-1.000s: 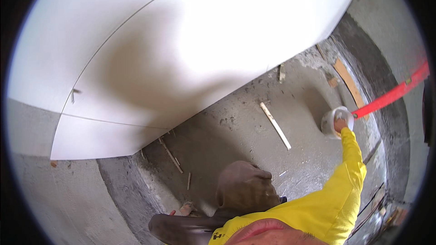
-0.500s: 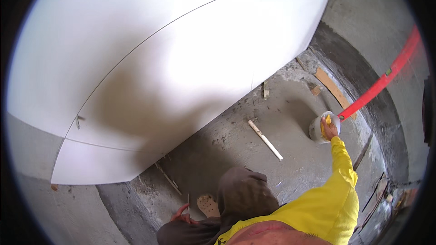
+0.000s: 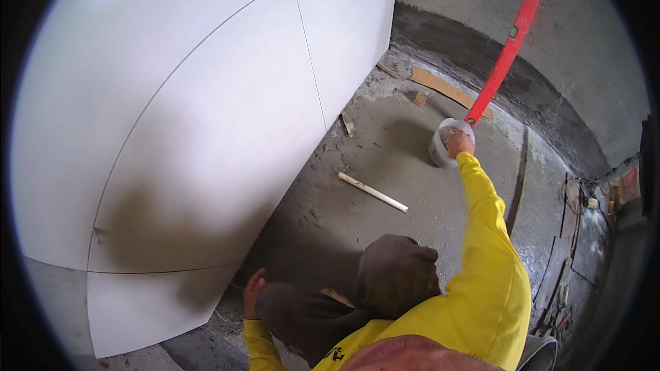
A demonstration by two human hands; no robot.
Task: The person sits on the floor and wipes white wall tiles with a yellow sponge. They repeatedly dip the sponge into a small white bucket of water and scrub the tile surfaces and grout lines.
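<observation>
A whitish, round-mouthed plastic bucket [image 3: 437, 152] is standing on the damp, smeared grey floor [image 3: 371, 151]. Left of the bucket, smooth white panels [image 3: 192, 151] are rising in a sheet crossed by thin dark joints. The long, flat red spirit level [image 3: 504, 55] is slanting up from just beside the bucket's far rim, in front of a rough cement wall [image 3: 591, 96]. Beyond the bucket, a flat tan strip [image 3: 447, 88] and a small brown block [image 3: 419, 99] are lying; a slim pale stick [image 3: 373, 192] is lying to its near left.

The right arm, in a creased yellow sleeve [image 3: 491, 261], is stretching forward, and the right hand [image 3: 459, 143] is dipping into the bucket's mouth. Its fingertips are hiding inside, so I cannot tell how far it is opening or what it is gripping. Well left of the bucket and nearer the body, the left hand [image 3: 254, 293] is resting loosely open beside a brown-clad knee [image 3: 295, 316], its fingers curving slightly, visibly holding nothing.
</observation>
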